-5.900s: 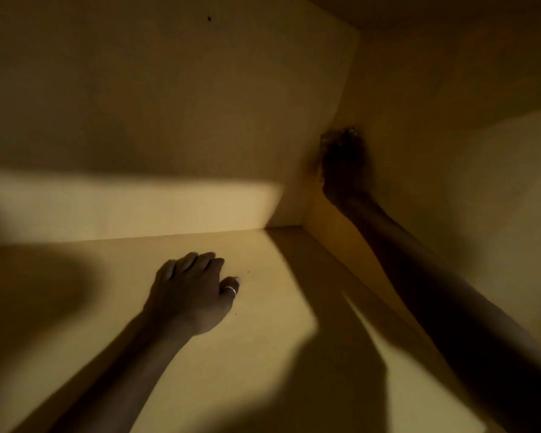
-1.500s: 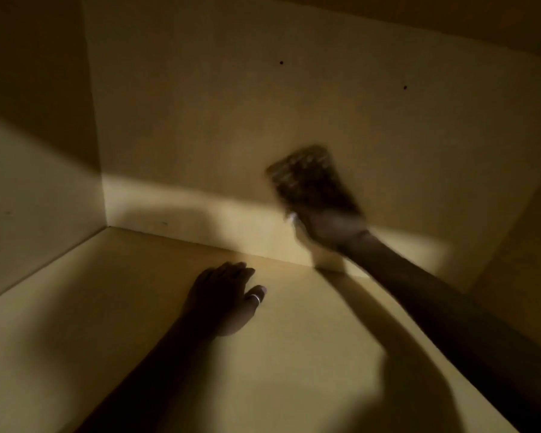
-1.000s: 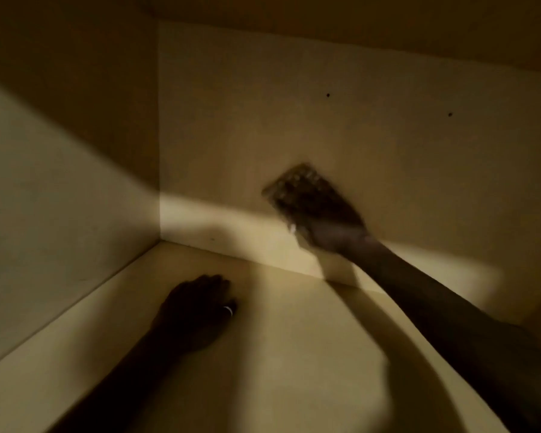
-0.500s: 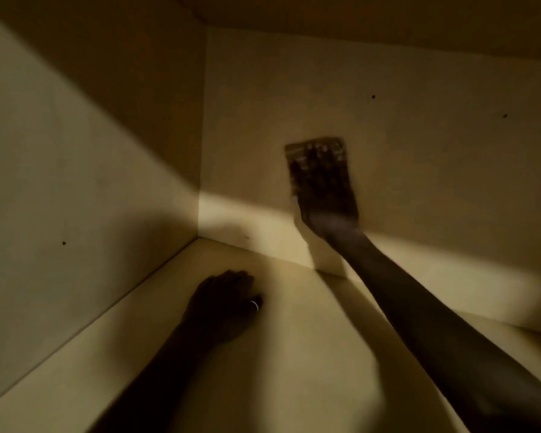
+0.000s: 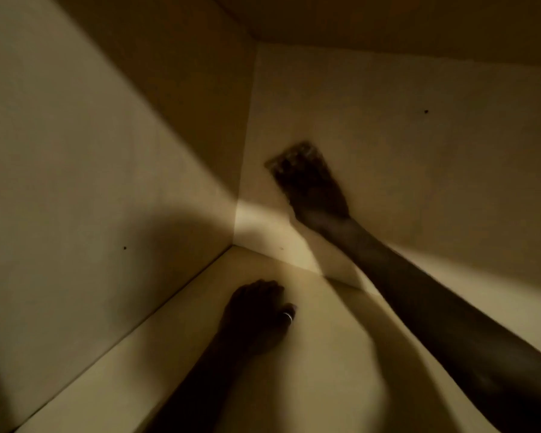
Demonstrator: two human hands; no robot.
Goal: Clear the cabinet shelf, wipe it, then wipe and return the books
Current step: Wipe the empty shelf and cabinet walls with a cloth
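I look into a dim, pale wooden cabinet. My right hand (image 5: 317,195) presses a dark cloth (image 5: 289,157) flat against the back wall (image 5: 403,151), close to the left rear corner; the cloth's edge shows past my fingertips, blurred. My left hand (image 5: 256,314), with a ring on one finger, rests palm down on the shelf floor (image 5: 325,354), fingers loosely curled, holding nothing. No books are in view.
The left side wall (image 5: 75,182) meets the back wall at a corner just left of the cloth. The cabinet ceiling (image 5: 388,23) lies in shadow above. A band of light crosses the lower walls; small pin holes dot the panels.
My view has swung left toward the left rear corner. My right hand with the cloth has moved left along the back wall. My left hand has stayed planted on the shelf floor.
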